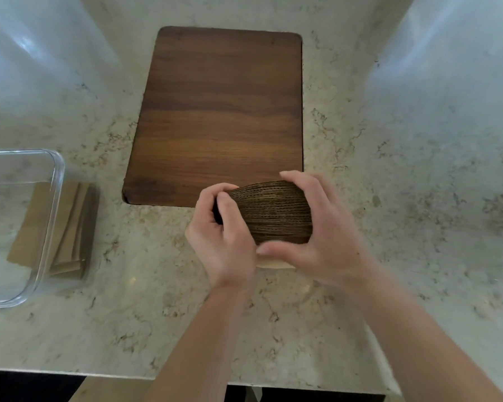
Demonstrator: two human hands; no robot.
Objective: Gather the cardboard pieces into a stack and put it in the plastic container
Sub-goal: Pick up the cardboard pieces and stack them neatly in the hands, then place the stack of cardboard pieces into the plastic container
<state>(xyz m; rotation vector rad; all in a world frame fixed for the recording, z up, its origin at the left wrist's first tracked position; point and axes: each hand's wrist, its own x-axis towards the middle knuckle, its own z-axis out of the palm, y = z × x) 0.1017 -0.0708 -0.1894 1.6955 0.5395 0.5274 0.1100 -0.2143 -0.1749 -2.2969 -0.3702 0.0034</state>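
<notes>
Left hand (218, 227) and right hand (317, 227), fingers curled tight around cardboard stack (273, 213), forearms converging

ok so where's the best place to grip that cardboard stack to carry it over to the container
Probably as now: squeeze the cardboard stack across its two short ends, left hand and right hand coming from opposite sides. The loose sheets show their corrugated edges upward, so inward pressure should keep them from fanning on the way to the plastic container.

The plastic container (26, 227) is cut off left, perhaps half.
</notes>
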